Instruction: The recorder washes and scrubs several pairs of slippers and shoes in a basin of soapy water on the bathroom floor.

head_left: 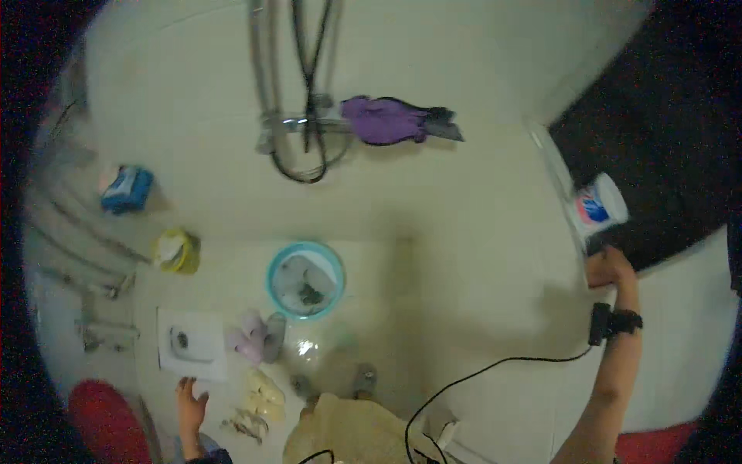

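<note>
My right hand (pixel 610 267) reaches out to the far right, to a narrow ledge (pixel 553 164). Its fingers look curled inward beside a small dark patch; what they hold, if anything, I cannot make out. Just beyond that hand, a white tub (pixel 610 199) with a blue and pink label stands tilted in view on the ledge. A black band with a small box (pixel 600 324) is strapped round my right wrist, and a black cable runs from it. At the lower left my left hand (pixel 191 404) hangs in the air with fingers apart, nearest the white squat toilet (pixel 190 370).
A turquoise basin (pixel 340 272) holding water and something dark stands on the wet floor. Near it lie lilac slippers (pixel 250 339) and cream slippers (pixel 265 395). A yellow bucket (pixel 191 261), a blue packet (pixel 128 192), a shower hose (pixel 304 179) and a purple cloth (pixel 382 122) line the walls.
</note>
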`<state>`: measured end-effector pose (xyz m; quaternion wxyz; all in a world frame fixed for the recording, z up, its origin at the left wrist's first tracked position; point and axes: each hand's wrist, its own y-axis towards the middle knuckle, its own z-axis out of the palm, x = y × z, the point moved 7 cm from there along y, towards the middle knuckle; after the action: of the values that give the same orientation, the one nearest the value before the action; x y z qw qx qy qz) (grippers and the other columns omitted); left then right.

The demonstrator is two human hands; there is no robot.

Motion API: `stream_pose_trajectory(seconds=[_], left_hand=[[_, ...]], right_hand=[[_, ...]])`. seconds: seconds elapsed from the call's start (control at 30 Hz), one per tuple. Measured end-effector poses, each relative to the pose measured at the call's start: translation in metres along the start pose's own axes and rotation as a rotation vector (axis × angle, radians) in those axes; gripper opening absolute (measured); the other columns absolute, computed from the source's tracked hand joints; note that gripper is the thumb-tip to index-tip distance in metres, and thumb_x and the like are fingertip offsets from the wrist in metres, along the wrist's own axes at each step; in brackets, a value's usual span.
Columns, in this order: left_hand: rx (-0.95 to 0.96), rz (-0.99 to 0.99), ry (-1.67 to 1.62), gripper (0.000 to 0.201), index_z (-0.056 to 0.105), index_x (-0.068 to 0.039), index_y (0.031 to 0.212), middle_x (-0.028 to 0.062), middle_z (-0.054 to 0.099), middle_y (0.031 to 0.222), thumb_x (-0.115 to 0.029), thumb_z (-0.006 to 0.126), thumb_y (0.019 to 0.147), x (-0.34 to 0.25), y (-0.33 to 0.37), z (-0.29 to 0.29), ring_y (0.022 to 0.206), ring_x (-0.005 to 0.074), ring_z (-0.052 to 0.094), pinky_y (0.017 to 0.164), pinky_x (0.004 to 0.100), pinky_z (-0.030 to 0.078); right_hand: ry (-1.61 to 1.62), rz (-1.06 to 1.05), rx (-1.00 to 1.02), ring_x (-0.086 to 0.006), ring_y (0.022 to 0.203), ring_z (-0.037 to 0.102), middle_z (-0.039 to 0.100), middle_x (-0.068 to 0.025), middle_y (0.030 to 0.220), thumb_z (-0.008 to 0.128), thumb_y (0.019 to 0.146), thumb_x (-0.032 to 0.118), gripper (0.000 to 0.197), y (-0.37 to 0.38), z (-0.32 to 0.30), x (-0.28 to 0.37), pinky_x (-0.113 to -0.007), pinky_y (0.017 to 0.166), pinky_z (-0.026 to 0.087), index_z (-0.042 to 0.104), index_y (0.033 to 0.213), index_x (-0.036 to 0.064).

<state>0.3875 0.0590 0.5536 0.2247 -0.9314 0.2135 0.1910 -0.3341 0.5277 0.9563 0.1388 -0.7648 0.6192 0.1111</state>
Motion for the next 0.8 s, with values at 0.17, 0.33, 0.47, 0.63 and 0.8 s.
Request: stream_pose_trajectory(seconds=[0.17, 0.33, 0.47, 0.63, 0.8], left_hand=[[-0.090, -0.006, -0.081, 0.052, 0.049, -0.004, 0.118, 0.0219, 0.041, 0.128, -0.012, 0.068, 0.070, -0.021, -0.024, -0.023, 0.120, 0.0384, 0.037, 0.101, 0.0432, 0.030], [-0.137, -0.075, -0.052, 0.051, 0.051, -0.006, 0.117, 0.0208, 0.043, 0.128, -0.018, 0.068, 0.071, -0.006, -0.046, -0.044, 0.120, 0.0376, 0.037, 0.100, 0.0437, 0.031], [-0.137, -0.084, -0.143, 0.043, 0.053, -0.005, 0.113, 0.0189, 0.047, 0.122, -0.017, 0.066, 0.074, -0.023, -0.048, -0.034, 0.115, 0.0358, 0.043, 0.097, 0.0408, 0.034], [-0.073, -0.256, -0.366, 0.020, 0.062, 0.000, 0.087, 0.0156, 0.058, 0.101, -0.016, 0.064, 0.075, 0.029, -0.073, 0.010, 0.096, 0.0302, 0.055, 0.083, 0.0363, 0.043], [-0.073, -0.388, -0.520, 0.021, 0.063, 0.000, 0.080, 0.0147, 0.062, 0.082, -0.020, 0.060, 0.081, 0.037, -0.064, 0.066, 0.075, 0.0263, 0.060, 0.070, 0.0339, 0.046]], right_hand=[[-0.047, -0.053, -0.029, -0.0316, 0.089, 0.061, 0.062, -0.0199, 0.094, 0.057, 0.078, 0.028, 0.039, 0.031, 0.032, -0.060, -0.039, 0.075, 0.048, 0.059, 0.099, -0.0042], [-0.381, 0.074, -0.460, -0.0329, 0.096, 0.058, 0.060, -0.0162, 0.106, 0.064, 0.078, 0.026, 0.056, -0.009, 0.029, 0.008, -0.045, 0.084, 0.045, 0.044, 0.126, 0.0068], [-0.043, -0.397, -0.541, -0.0319, 0.095, 0.058, 0.061, -0.0147, 0.105, 0.068, 0.076, 0.020, 0.044, -0.049, 0.037, 0.114, -0.038, 0.081, 0.046, 0.053, 0.116, 0.0075], [0.455, -0.587, -0.226, -0.0322, 0.077, 0.058, 0.062, -0.0153, 0.088, 0.059, 0.083, 0.016, 0.015, -0.062, 0.174, 0.235, -0.041, 0.070, 0.046, 0.063, 0.085, 0.0012], [0.371, -0.817, -0.069, -0.0348, 0.076, 0.060, 0.062, -0.0177, 0.083, 0.053, 0.084, 0.014, 0.016, -0.084, 0.287, 0.316, -0.041, 0.067, 0.046, 0.062, 0.087, 0.0001]])
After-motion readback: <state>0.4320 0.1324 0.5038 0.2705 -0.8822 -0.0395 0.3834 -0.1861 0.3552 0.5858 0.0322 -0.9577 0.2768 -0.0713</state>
